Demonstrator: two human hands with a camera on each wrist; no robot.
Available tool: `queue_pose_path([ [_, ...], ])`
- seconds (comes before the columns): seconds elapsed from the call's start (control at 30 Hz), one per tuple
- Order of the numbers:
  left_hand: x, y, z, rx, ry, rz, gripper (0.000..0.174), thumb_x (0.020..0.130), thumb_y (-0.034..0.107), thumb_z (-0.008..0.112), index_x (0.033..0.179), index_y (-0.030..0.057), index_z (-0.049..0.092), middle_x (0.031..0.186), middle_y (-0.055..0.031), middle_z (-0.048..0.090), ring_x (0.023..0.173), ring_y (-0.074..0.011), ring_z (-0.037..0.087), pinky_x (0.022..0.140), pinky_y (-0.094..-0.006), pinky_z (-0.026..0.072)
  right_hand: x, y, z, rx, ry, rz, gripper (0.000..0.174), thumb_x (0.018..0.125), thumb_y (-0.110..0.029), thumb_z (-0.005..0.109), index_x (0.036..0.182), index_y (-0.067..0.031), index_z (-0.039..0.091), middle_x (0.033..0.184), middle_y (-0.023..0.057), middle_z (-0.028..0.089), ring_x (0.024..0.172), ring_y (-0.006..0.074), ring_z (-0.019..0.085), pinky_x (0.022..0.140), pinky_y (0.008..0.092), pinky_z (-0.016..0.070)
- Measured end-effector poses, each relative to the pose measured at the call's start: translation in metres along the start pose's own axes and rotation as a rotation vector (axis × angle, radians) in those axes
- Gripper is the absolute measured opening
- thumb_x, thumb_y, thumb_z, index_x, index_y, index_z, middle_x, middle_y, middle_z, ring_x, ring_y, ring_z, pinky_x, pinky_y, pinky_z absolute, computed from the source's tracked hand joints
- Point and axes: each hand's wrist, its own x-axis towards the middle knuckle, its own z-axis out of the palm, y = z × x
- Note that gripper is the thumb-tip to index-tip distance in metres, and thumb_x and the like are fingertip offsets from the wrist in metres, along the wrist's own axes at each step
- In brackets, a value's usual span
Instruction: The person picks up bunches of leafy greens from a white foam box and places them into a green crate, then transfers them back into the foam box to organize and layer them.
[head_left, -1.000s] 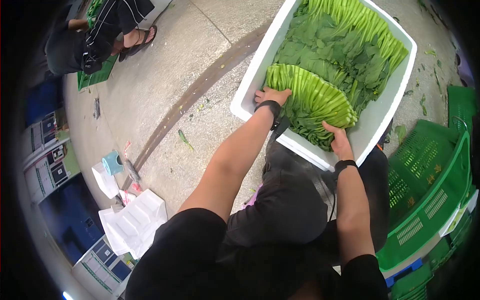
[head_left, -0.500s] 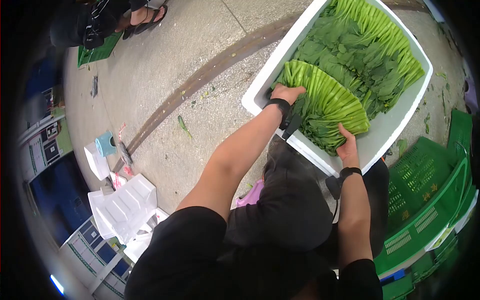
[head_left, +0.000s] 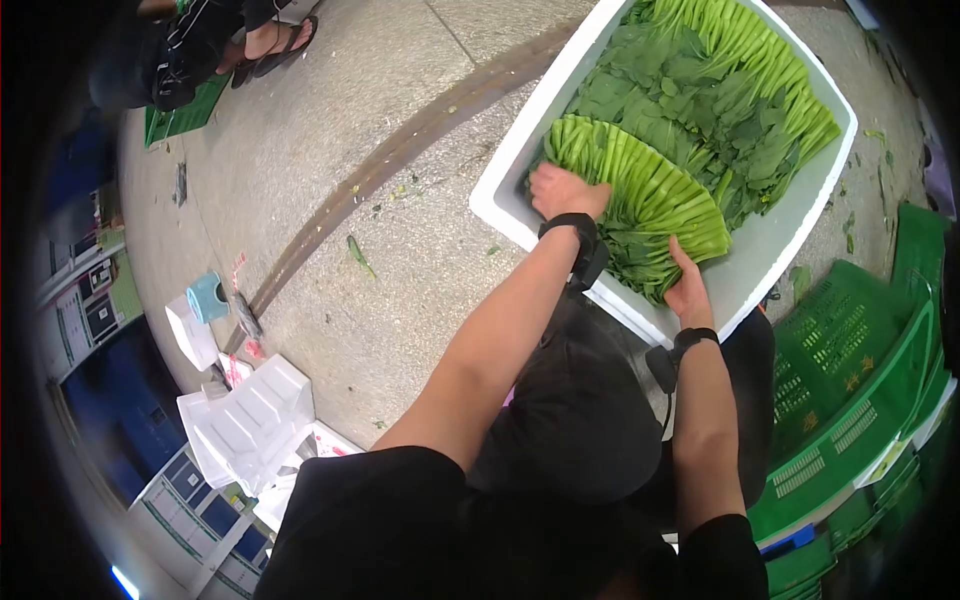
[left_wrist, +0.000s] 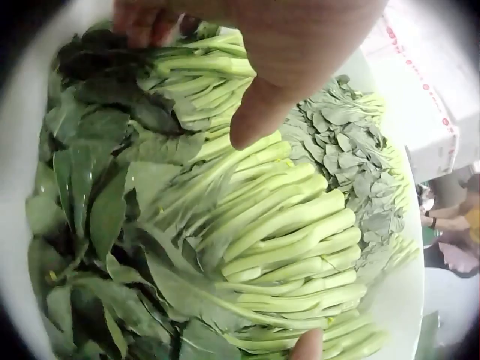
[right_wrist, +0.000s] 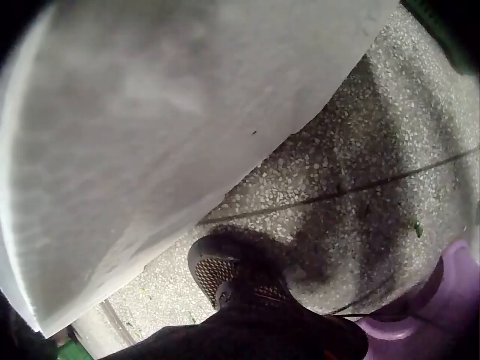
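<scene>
A white foam box (head_left: 490, 195) holds leafy green stalks; a fanned bundle (head_left: 650, 185) lies at its near side, cut ends outward. My left hand (head_left: 570, 193) rests at the bundle's left end, thumb on the stalks. In the left wrist view the left hand (left_wrist: 292, 60) spreads over the bundle (left_wrist: 300, 225), its thumb pointing down onto the stems and its other fingertips among dark leaves. My right hand (head_left: 688, 290) touches the bundle's near right edge, thumb up along the stems, other fingers hidden. The right wrist view shows the box's outer wall (right_wrist: 150, 135), not the hand.
Green crates (head_left: 840, 350) stand at the right. White foam pieces (head_left: 255, 415) and a light blue container (head_left: 207, 298) lie at the lower left. A person's sandalled foot (head_left: 280, 45) is at the upper left. A purple tub (right_wrist: 427, 315) shows in the right wrist view.
The left hand has shifted slightly over the bundle's left end, its fingers more spread on top. The right hand stays at the near right edge. The head view has shifted a little.
</scene>
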Motion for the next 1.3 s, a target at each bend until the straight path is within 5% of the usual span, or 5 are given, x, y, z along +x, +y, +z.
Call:
queue_pose_path([
  [0.33,0.083,-0.052,0.024,-0.192,-0.739,-0.082,0.119,0.058,0.046,0.082,0.140,-0.0133,0.019,0.139,-0.0273,0.041,0.123,-0.0321,0.050,0.099,-0.0343,0.0445,-0.010,0.005,0.009,-0.129,0.029,-0.011,0.070,0.082,-0.029,0.076,0.135,0.0021,0.044,0.137,0.0107,0.049,0.123,0.0230,0.049,0.104,0.0359,0.0399],
  [0.47,0.058,-0.032,0.030,-0.009,-0.474,-0.137,0.121,0.055,0.052,0.082,0.138,-0.0153,0.025,0.141,-0.0273,0.039,0.123,-0.0293,0.051,0.098,-0.0317,0.0440,-0.012,0.002,0.015,-0.001,-0.004,0.047,0.071,0.080,-0.028,0.078,0.135,0.0005,0.045,0.137,0.0112,0.049,0.122,0.0234,0.049,0.105,0.0352,0.0384],
  [0.53,0.058,-0.035,0.036,0.037,-0.328,-0.103,0.091,0.056,0.058,0.080,0.112,-0.0104,0.061,0.109,-0.0167,0.066,0.077,-0.0209,0.066,0.062,-0.0323,0.0511,-0.009,0.002,0.013,0.013,-0.016,0.077,0.068,0.079,-0.026,0.079,0.133,-0.0001,0.047,0.134,0.0111,0.052,0.121,0.0231,0.051,0.104,0.0347,0.0392],
  [1.1,0.060,0.006,0.007,-0.310,-0.939,-0.033,0.031,0.085,0.030,0.062,0.104,0.0059,0.065,0.094,-0.0069,0.071,0.080,-0.0194,0.068,0.076,-0.0357,0.0565,-0.027,-0.023,0.028,-0.122,0.111,0.077,0.044,0.079,-0.024,0.072,0.117,-0.0034,0.060,0.111,0.0092,0.064,0.100,0.0212,0.062,0.087,0.0345,0.0512],
  [1.3,0.021,-0.009,-0.007,-0.782,-0.904,-0.421,0.033,0.080,0.024,0.068,0.107,0.0041,0.064,0.099,-0.0088,0.069,0.088,-0.0235,0.066,0.083,-0.0386,0.0550,-0.014,-0.001,0.016,0.038,0.118,0.033,0.061,0.079,-0.034,0.078,0.128,-0.0058,0.054,0.126,0.0076,0.059,0.115,0.0224,0.055,0.097,0.0360,0.0448],
])
